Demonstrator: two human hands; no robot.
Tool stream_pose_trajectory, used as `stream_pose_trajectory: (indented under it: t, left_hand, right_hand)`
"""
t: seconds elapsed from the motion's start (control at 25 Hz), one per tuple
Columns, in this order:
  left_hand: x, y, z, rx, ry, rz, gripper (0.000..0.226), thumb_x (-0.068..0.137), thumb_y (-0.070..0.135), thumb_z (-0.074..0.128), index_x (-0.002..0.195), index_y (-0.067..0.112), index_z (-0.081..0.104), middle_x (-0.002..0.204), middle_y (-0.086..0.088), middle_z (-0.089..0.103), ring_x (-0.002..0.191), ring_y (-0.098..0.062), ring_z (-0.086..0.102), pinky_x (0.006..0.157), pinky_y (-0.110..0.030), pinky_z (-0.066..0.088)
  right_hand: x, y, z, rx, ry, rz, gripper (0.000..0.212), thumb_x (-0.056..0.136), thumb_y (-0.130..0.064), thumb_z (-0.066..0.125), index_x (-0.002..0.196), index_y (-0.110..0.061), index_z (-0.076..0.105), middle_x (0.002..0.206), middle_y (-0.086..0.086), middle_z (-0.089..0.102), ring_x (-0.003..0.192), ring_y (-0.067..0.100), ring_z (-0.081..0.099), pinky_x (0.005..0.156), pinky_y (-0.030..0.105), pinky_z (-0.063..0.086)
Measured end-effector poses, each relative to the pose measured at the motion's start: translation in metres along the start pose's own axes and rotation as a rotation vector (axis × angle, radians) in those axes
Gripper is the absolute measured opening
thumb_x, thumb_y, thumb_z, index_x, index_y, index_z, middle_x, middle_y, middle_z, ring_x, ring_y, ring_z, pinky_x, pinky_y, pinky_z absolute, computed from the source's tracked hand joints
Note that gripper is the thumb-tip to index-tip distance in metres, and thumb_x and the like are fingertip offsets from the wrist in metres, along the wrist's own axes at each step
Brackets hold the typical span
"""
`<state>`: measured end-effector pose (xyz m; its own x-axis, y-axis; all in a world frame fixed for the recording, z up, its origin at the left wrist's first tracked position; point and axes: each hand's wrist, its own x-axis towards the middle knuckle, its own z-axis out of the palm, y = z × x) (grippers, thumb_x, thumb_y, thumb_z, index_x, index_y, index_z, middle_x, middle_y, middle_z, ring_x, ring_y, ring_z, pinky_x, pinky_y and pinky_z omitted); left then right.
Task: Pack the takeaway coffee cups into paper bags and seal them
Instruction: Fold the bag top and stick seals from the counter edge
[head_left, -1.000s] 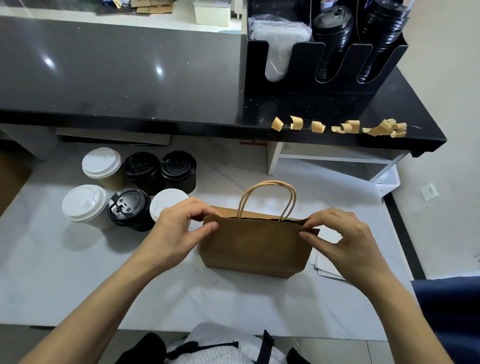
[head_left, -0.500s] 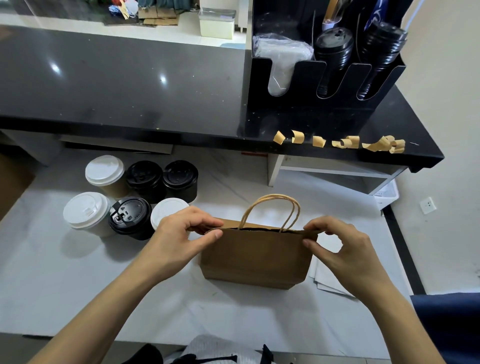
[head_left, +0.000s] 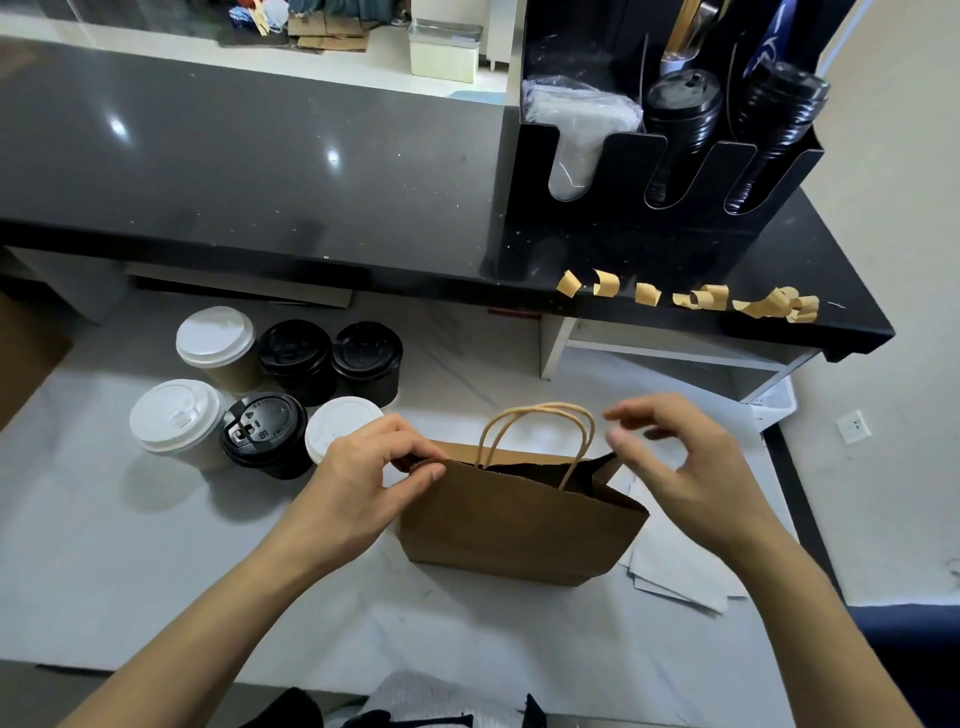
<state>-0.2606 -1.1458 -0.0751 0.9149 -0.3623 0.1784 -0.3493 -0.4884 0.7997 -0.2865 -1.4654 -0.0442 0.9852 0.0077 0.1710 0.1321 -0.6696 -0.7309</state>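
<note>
A brown paper bag (head_left: 514, 525) with twisted paper handles stands upright on the white marble table (head_left: 104, 571), its mouth partly open on the right. My left hand (head_left: 363, 478) pinches the bag's top left corner. My right hand (head_left: 691, 467) hovers just above the right end of the bag, fingers spread and loosely bent, holding nothing. Left of the bag stand several lidded takeaway cups (head_left: 265, 395), some with white lids, some black; my left hand partly hides the nearest white-lidded one (head_left: 337, 423).
A dark raised counter (head_left: 260, 171) runs along the back, with a black organiser of lids and cups (head_left: 660, 171) on it. Brown tape strips (head_left: 691, 299) hang on its front edge. White paper sheets (head_left: 675, 571) lie under the bag's right side.
My right hand has let go of the bag's right corner and lifted off it. The bag's mouth has opened on the right. My left hand keeps its pinch.
</note>
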Motion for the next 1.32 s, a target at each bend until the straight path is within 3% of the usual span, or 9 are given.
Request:
stream_pose_trajectory:
  t: [0.2,0.36,0.48,0.6,0.72,0.88,1.04,1.32]
  left_hand:
    - [0.0,0.0,0.002,-0.017,-0.014,0.003,0.011,0.09,0.016,0.075,0.096,0.025,0.077,0.091,0.013,0.064,0.089,-0.017,0.064,0.078,-0.028,0.052]
    - [-0.001,0.0,0.001,-0.02,-0.007,-0.005,0.011,0.09,0.016,0.075,0.096,0.025,0.077,0.092,0.014,0.064,0.09,-0.015,0.065,0.079,-0.025,0.052]
    - [-0.002,0.0,0.001,-0.016,-0.003,-0.014,0.011,0.09,0.016,0.075,0.096,0.025,0.077,0.092,0.015,0.063,0.09,-0.015,0.065,0.079,-0.024,0.052]
    - [-0.003,0.0,0.001,-0.022,-0.006,-0.013,0.011,0.09,0.016,0.075,0.097,0.026,0.077,0.092,0.015,0.063,0.09,-0.014,0.065,0.079,-0.022,0.051]
    - [-0.003,-0.001,0.001,-0.029,-0.006,-0.01,0.011,0.09,0.017,0.074,0.097,0.025,0.077,0.092,0.015,0.063,0.09,-0.014,0.065,0.079,-0.023,0.052]
    - [-0.003,-0.001,0.002,-0.029,-0.011,-0.012,0.011,0.091,0.018,0.074,0.098,0.026,0.076,0.092,0.015,0.062,0.091,-0.014,0.064,0.079,-0.023,0.052]
    - [-0.004,-0.002,0.001,-0.038,-0.01,-0.009,0.011,0.091,0.019,0.074,0.098,0.027,0.076,0.093,0.016,0.062,0.091,-0.015,0.064,0.079,-0.026,0.053]
    - [-0.003,-0.003,0.002,-0.055,-0.005,-0.008,0.011,0.091,0.018,0.075,0.098,0.027,0.076,0.093,0.015,0.063,0.091,-0.015,0.065,0.08,-0.026,0.053]
  right_hand:
    - [0.052,-0.014,0.02,0.049,0.174,0.11,0.015,0.098,-0.027,0.065,0.112,-0.029,0.069,0.087,-0.011,0.072,0.079,0.006,0.071,0.078,0.029,0.06]
    - [0.084,-0.023,0.041,0.052,0.198,0.165,0.034,0.1,-0.033,0.062,0.133,-0.025,0.063,0.081,-0.01,0.074,0.068,0.003,0.071,0.081,0.036,0.06]
    - [0.099,-0.026,0.052,0.039,0.209,0.193,0.039,0.101,-0.034,0.06,0.138,-0.021,0.06,0.079,-0.009,0.074,0.061,0.004,0.07,0.081,0.039,0.06]
    - [0.106,-0.027,0.056,0.052,0.246,0.254,0.04,0.101,-0.034,0.06,0.138,-0.02,0.059,0.077,-0.009,0.073,0.059,0.004,0.07,0.073,0.028,0.059]
    - [0.112,-0.03,0.058,0.113,0.27,0.29,0.033,0.1,-0.03,0.061,0.131,-0.019,0.062,0.075,-0.005,0.074,0.058,0.006,0.07,0.057,0.014,0.052]
    - [0.119,-0.033,0.059,0.181,0.341,0.253,0.02,0.098,-0.029,0.066,0.117,-0.024,0.065,0.077,-0.003,0.074,0.057,0.008,0.071,0.067,0.028,0.06]
    - [0.12,-0.032,0.061,0.237,0.304,0.235,0.012,0.1,-0.028,0.063,0.106,-0.019,0.068,0.081,0.0,0.075,0.056,0.014,0.071,0.066,0.04,0.063]
    - [0.13,-0.036,0.054,0.221,0.297,0.177,0.011,0.101,-0.024,0.061,0.101,-0.018,0.07,0.092,0.004,0.071,0.057,0.017,0.072,0.066,0.047,0.062]
